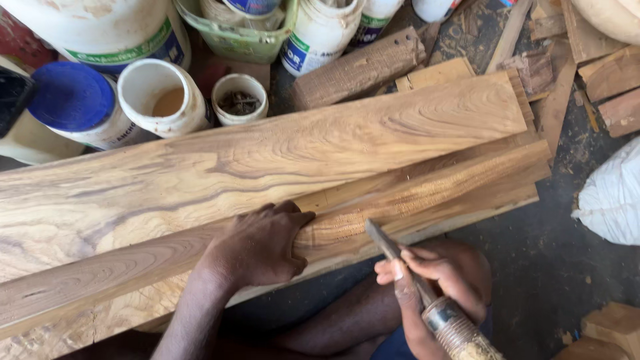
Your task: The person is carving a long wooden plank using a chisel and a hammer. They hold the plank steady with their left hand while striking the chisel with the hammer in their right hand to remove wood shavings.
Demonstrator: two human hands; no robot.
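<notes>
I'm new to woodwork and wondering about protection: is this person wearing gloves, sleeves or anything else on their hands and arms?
No. The left hand and right hand are bare, without gloves, and no rings or watch show. Both forearms are uncovered; no sleeves are in view.

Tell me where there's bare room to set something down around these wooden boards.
Free: the wide pale grained plank left of the left hand, and the dark floor between the boards and the white sack. Crowded: the white plastic jars at the top and the wood offcuts top right.
</notes>
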